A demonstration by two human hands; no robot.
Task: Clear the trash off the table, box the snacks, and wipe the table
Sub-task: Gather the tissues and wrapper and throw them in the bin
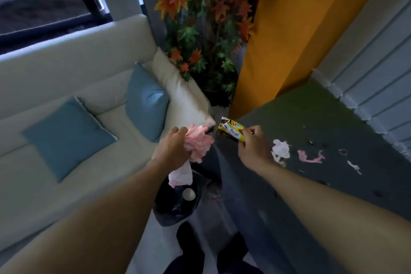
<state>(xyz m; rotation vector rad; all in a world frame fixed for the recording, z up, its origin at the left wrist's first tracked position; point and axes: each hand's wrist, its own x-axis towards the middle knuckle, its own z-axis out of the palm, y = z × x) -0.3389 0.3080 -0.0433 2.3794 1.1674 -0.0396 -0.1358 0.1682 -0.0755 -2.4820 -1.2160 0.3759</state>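
Note:
My left hand (172,151) grips a crumpled pink and white tissue wad (198,145), held over a bin lined with a black bag (175,202). Part of the wad hangs down toward the bin. My right hand (255,149) pinches a yellow snack wrapper (231,132) above the near-left edge of the dark table (333,184). On the table lie a white tissue scrap (281,149), a torn pink scrap (310,157) and a small pale scrap (354,167).
A cream sofa (55,162) with two blue cushions (66,138) stands to the left. A plant with orange and green leaves (200,18) and an orange pillar (289,29) are behind. A white cup-like object (189,194) lies in the bin.

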